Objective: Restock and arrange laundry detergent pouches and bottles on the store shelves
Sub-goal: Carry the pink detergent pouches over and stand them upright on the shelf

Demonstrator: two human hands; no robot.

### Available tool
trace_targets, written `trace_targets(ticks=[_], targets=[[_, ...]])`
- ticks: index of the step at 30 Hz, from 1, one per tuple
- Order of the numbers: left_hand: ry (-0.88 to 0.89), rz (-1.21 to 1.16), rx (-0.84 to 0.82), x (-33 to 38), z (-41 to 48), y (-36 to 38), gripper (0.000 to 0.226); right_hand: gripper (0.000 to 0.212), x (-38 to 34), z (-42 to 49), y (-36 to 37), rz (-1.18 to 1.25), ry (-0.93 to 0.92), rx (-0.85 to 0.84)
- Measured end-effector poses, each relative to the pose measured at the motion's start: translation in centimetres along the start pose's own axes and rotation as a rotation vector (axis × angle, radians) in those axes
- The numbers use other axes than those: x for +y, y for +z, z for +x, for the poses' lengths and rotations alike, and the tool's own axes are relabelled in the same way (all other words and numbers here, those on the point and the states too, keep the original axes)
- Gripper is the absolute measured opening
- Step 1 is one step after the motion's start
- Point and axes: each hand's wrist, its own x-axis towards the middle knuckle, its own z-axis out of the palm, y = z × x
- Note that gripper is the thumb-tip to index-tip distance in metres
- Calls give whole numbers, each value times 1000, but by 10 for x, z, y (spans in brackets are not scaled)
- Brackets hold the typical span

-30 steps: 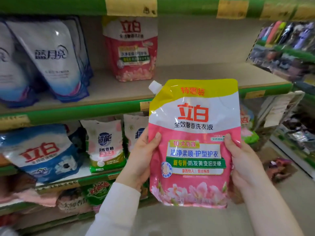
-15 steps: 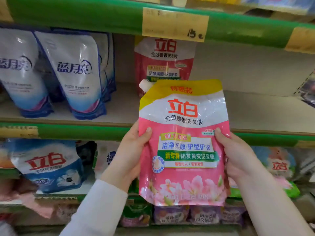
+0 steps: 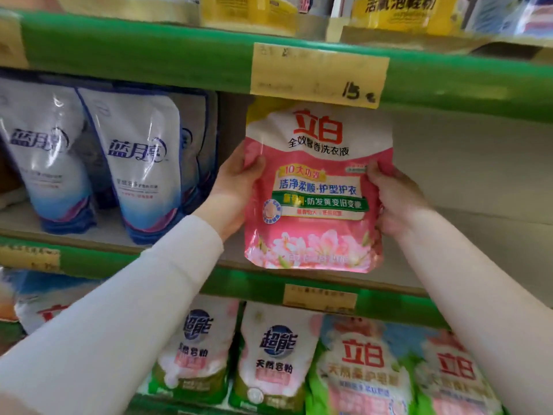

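While both hands — left hand [image 3: 232, 190], right hand [image 3: 395, 199] — grip its sides, the pink pouch [image 3: 317, 187] stands upright at frame centre.

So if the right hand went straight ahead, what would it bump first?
Probably the shelf's back wall; the right hand grips the pink detergent pouch, and only shelf board shows beyond it, though depth is unclear.

Large yellow rectangular paper price label [image 3: 318, 74] at upper centre, handwritten "15" at lower right corner. Smaller yellow paper label [image 3: 319, 298] lower down. Worn yellow paper label [image 3: 29, 259] at far left, blurred.
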Motion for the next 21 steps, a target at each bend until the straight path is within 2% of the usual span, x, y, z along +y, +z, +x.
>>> trace_targets(ticks=[4, 11, 14, 21], targets=[[176, 84, -34, -22, 10, -9, 24, 18, 24, 22, 1, -30, -98, -60], [416, 223, 10, -39, 8, -4, 25, 14, 48, 55, 5, -48, -299, -1], [445, 218, 24, -42, 4, -1, 29, 9, 52, 61, 2, -42, -357, 15], [412, 235, -6, -44, -7, 1, 29, 29, 62, 69, 5, -33, -306, 7]])
